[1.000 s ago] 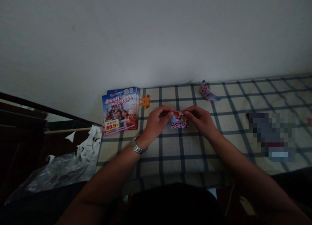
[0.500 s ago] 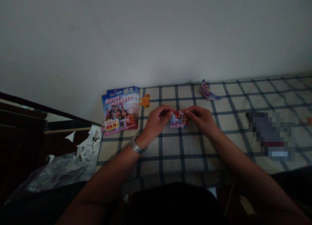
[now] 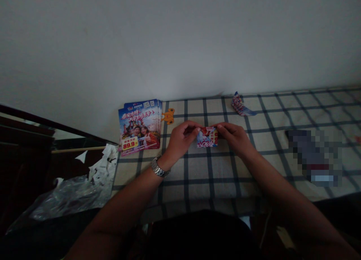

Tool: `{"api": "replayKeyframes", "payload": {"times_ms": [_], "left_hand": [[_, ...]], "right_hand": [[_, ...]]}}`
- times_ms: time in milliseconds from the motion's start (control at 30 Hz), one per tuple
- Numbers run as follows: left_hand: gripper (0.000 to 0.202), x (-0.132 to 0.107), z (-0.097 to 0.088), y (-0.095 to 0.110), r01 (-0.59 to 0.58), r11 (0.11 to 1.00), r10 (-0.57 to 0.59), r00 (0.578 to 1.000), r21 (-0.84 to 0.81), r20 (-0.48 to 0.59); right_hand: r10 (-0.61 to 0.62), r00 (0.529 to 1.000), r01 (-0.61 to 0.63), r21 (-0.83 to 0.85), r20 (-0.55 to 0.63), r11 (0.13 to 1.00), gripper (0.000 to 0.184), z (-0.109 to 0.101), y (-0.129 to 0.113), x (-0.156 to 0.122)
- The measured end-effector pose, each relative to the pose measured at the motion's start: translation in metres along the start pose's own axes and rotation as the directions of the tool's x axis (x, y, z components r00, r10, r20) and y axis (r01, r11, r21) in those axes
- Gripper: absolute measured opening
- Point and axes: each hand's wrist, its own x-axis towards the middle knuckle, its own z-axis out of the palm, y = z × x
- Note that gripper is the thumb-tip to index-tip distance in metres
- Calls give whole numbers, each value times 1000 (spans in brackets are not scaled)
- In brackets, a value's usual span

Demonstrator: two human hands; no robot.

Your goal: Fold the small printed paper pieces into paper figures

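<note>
Between my two hands is a small folded flyer [image 3: 207, 138], printed in blue, red and white, held above the checked tablecloth [image 3: 194, 177]. My left hand [image 3: 184, 138], with a metal watch [image 3: 160, 167] at its wrist, pinches the flyer's upper left corner. The upper right corner is pinched by the thumb and fingers of my right hand [image 3: 231, 136]. To the left lies a stack of flyers [image 3: 140, 128] with the same kind of print. A crumpled or folded flyer [image 3: 239, 105] rests beyond my right hand, near the wall.
A pixelated dark object [image 3: 313, 154] lies on the cloth at the right. Left of the table are clear plastic [image 3: 70, 198] and torn white paper [image 3: 104, 166]. The pale wall [image 3: 180, 42] borders the far edge. An orange bear figure [image 3: 168, 116] shows beside the stack.
The folded flyer has tilted slightly, so more of its printed face shows. My right thumb has shifted a little along its top edge. The rest stays in place.
</note>
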Motion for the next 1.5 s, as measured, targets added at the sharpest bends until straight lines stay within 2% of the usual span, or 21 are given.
{"api": "replayKeyframes", "payload": {"times_ms": [167,367,867,1133,1500], "left_hand": [[19,-1,1,-1,-16,1000,16,1000,4,-4],[19,-3,3,0,-22,1000,22,1000,-12,-3],[19,-3,5,-3,11,999,-10,999,-38,32],[20,-1,3,-4,22,1000,-22,994,-7,109],[23,0,3,-7,39,999,-39,990,0,136]], "right_hand": [[-23,999,24,34,-29,999,36,3,-3,0],[-17,998,22,-85,57,996,35,6,-6,-2],[-18,999,26,-171,49,985,34,7,-9,-5],[-21,993,44,-207,112,977,32,4,-6,-6],[-93,989,120,-245,115,962,41,4,-10,-4]]}}
